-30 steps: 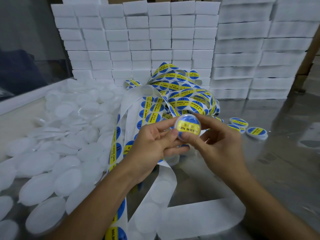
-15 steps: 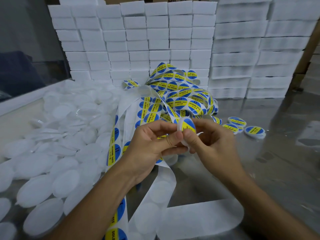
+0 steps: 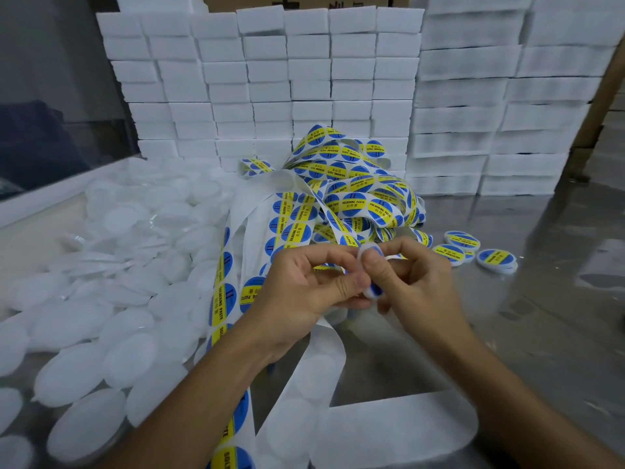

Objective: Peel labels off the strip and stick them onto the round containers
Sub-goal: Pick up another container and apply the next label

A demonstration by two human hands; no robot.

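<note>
Desk (image 3: 541,333): bare metal at right, passable. Left blocked by white container heap (image 3: 101,299); centre by label strip tangle (image 3: 338,198); rear by stacked white boxes (image 3: 304,79). Three labelled containers (image 3: 473,250) right of centre.

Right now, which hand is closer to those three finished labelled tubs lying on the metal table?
Right. The right hand sits just beside the labelled tubs, toward the person; the left hand is farther off, beyond the right one.

Container (image 3: 371,277) tipped from label-facing-cam to edge-on btwn both hands' thumbs (label now mostly hidden).

Three labelled containers (image 3: 480,250) on the table (image 3: 541,333); two hands.
</note>
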